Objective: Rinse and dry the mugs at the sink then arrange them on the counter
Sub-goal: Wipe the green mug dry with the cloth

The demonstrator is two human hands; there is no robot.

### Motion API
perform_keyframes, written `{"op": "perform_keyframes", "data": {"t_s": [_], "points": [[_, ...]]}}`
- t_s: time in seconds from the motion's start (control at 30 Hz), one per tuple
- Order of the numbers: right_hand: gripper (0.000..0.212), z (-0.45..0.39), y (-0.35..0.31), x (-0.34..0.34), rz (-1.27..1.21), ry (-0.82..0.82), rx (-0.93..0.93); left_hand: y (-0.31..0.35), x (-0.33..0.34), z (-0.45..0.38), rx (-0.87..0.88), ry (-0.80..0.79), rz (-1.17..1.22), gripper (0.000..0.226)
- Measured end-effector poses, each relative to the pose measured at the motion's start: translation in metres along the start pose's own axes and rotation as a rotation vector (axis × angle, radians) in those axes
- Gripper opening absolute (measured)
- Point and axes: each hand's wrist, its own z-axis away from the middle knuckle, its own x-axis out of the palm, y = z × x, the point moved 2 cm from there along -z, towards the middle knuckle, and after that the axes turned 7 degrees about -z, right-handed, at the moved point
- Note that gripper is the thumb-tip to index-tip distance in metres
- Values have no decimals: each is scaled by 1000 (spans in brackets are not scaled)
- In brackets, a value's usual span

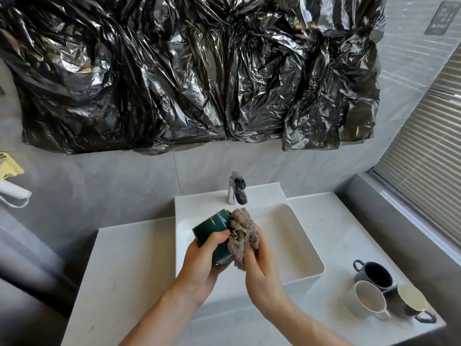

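Observation:
A dark green mug [212, 227] lies on its side above the left part of the white sink [299, 240], gripped by my left hand [202, 260]. A crumpled grey-brown cloth [243, 233] is pressed against the mug's right side, where its mouth faces, and my right hand [262, 265] grips the cloth. Three more mugs stand on the counter [331, 228] at the right: a dark blue-grey one [374, 274], a white one [369, 299] and a dark one with a pale inside [409, 303].
A chrome tap [237, 188] stands behind the sink; no water runs. Crumpled black plastic sheeting [199, 71] covers the wall above. White counter extends left of the sink [129, 265]. A window with blinds [429, 151] is at the right. A white device [12, 193] hangs at the far left.

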Motion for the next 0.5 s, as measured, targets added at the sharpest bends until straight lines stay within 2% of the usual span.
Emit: {"op": "perform_keyframes", "data": {"t_s": [0.1, 0.23, 0.37, 0.5], "points": [[37, 11, 5, 14, -99, 123, 65, -6, 6, 0, -115, 91, 110, 55], [31, 25, 12, 33, -332, 247, 324, -10, 14, 0, -145, 257, 131, 51], [21, 26, 6, 34, -350, 252, 442, -11, 9, -2, -54, 380, 12, 43], [23, 20, 4, 32, -308, 245, 555, -11, 0, -5, 72, 415, -161, 53]]}}
